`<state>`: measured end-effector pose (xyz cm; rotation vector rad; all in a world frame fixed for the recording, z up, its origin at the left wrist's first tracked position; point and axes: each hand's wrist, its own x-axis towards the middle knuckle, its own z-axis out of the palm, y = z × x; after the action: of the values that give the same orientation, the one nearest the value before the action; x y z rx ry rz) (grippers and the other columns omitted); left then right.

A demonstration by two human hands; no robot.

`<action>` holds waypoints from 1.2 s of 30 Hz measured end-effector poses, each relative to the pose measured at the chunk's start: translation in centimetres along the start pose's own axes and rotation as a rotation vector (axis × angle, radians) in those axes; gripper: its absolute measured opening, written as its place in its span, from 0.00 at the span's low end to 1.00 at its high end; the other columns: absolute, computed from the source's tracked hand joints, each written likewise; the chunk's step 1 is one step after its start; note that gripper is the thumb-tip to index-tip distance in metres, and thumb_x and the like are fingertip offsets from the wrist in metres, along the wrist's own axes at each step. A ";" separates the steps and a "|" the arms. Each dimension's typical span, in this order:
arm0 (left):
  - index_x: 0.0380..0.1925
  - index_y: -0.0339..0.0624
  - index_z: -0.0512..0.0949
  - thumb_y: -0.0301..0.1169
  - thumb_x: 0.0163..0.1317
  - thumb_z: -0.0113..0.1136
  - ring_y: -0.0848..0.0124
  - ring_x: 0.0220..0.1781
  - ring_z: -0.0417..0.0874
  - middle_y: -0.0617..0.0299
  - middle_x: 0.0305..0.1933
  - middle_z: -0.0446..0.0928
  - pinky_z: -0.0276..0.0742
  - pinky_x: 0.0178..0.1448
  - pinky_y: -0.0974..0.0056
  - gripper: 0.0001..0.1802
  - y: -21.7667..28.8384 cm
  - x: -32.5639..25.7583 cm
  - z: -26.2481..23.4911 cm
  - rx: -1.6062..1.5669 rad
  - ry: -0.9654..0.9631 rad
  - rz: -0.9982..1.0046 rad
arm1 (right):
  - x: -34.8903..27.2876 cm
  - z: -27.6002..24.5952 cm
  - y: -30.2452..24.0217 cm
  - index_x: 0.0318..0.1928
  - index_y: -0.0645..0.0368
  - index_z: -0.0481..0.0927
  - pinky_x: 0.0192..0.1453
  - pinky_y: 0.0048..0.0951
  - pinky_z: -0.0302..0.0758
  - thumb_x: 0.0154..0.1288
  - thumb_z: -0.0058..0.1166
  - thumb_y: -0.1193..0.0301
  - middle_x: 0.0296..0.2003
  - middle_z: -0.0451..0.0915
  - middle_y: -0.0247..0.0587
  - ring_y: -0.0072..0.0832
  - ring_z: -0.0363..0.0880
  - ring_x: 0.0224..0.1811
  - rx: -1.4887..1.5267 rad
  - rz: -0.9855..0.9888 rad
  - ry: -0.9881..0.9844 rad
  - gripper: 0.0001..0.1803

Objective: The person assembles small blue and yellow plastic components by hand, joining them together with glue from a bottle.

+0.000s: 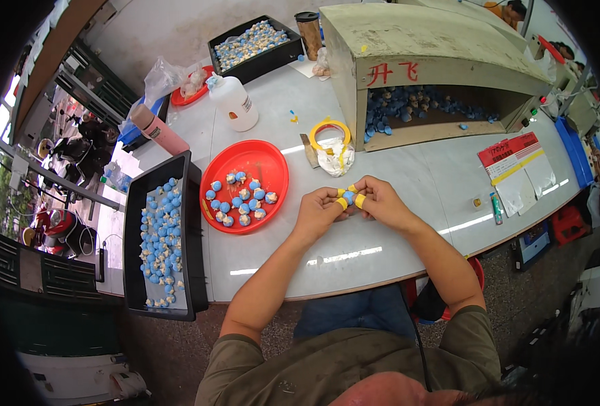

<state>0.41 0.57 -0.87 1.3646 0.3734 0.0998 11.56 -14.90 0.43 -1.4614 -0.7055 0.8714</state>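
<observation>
Both my hands meet over the near middle of the table, with yellow tape wrapped round several fingertips. Between them is a small round blue piece (pixel 348 197), pinched from the left by my left hand (pixel 318 211) and from the right by my right hand (pixel 383 205). My fingers cover most of it. To the left, a round red tray (pixel 276 166) holds several blue balls with cream, star-like parts (pixel 244 194). Beyond my hands, a roll of yellow tape (pixel 340 130) lies on a crumpled white wad (pixel 334 162), beside a flat metal strip (pixel 309 150).
A black bin (pixel 196 233) of similar blue and cream pieces stands at the left edge; another black bin (pixel 293 49) is at the back. A beige open-fronted box (pixel 422 51) holds blue pieces. Nearby are a white jug (pixel 233 105), a pink flask (pixel 159 130) and a red-headed card (pixel 513 159).
</observation>
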 end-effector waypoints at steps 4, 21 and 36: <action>0.48 0.28 0.74 0.22 0.63 0.53 0.66 0.44 0.86 0.51 0.45 0.81 0.83 0.45 0.68 0.14 -0.1 0.1 -0.2 -0.012 -0.012 0.015 | 0.3 -0.2 0.2 0.47 0.62 0.74 0.28 0.17 0.71 0.67 0.50 0.75 0.31 0.79 0.33 0.14 0.73 0.25 0.012 0.000 -0.015 0.10; 0.44 0.24 0.73 0.17 0.63 0.53 0.66 0.44 0.85 0.48 0.45 0.79 0.84 0.51 0.65 0.10 -2.1 0.6 0.0 -0.043 -0.036 0.137 | 0.3 0.4 1.6 0.40 0.63 0.71 0.26 0.18 0.68 0.66 0.47 0.79 0.27 0.75 0.32 0.12 0.69 0.23 -0.045 -0.048 0.027 0.04; 0.44 0.24 0.74 0.21 0.65 0.56 0.70 0.42 0.85 0.54 0.42 0.79 0.84 0.46 0.70 0.10 -2.3 0.8 -0.2 0.022 -0.003 0.101 | 0.6 0.8 2.5 0.42 0.64 0.72 0.25 0.18 0.67 0.67 0.47 0.80 0.30 0.77 0.33 0.13 0.70 0.23 -0.166 -0.093 0.092 0.05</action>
<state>0.76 0.52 -3.30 1.4052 0.3038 0.1774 11.06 -14.16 -2.11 -1.5926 -0.7850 0.6827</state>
